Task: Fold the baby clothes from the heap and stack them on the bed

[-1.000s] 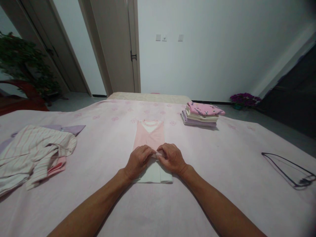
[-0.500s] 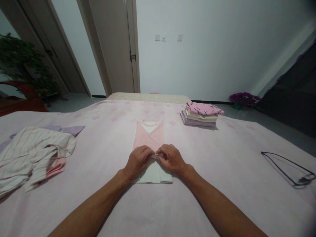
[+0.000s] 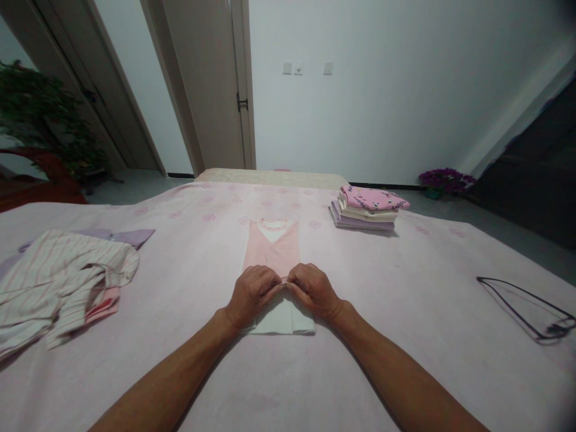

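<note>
A pink and white garment (image 3: 273, 247) lies in a narrow strip on the pink flowered bedcover (image 3: 193, 360), its neckline at the far end and a pale white part nearest me. My left hand (image 3: 255, 294) pinches the cloth at the garment's middle, fingers closed. Close beside it, thumbs almost touching, my right hand (image 3: 314, 291) pinches the same band of cloth. Both hands rest low over the garment and cover part of it.
A stack of folded clothes (image 3: 366, 210) stands at the back right. Striped and purple clothes (image 3: 67, 270) lie heaped at the left. A black triangular hanger (image 3: 513, 300) lies at the far right. Behind are a door (image 3: 207, 84) and purple flowers (image 3: 445, 180).
My fingers have shifted slightly on the pinched cloth, and the right hand's fingertips have moved a little closer to the left's. The rest is unchanged.
</note>
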The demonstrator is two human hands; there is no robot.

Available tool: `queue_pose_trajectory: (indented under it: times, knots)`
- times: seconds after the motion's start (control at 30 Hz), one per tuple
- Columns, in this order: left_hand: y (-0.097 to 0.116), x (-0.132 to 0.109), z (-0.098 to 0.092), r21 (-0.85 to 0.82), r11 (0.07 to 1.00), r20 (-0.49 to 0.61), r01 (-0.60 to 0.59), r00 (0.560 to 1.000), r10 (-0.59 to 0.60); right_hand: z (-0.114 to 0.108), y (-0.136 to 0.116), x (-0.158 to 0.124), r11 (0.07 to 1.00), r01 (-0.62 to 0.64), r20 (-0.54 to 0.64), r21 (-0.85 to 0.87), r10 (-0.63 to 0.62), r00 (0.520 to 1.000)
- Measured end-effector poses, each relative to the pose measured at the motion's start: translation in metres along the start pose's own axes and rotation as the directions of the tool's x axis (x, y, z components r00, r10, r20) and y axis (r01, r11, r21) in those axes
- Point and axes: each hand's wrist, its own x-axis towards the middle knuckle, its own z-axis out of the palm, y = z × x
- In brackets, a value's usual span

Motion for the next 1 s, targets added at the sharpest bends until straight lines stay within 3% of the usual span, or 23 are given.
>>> queue_pose_trajectory:
  times: [0.23, 1.0]
  knots:
    - [0.0029, 0.0011, -0.0027, -0.069, 0.996, -0.072, -0.057, 0.996, 0.052, 0.0016, -0.0001, 0.0001, 0.999, -0.032, -0.005, 0.002, 0.032, 0.999]
    - [-0.0003, -0.0025, -0.0015, -0.122, 0.992, -0.081, -0.027, 0.997, 0.017, 0.0026, -0.0011, -0.0019, 1.0, -0.023, -0.07, 0.019, 0.025, 0.997]
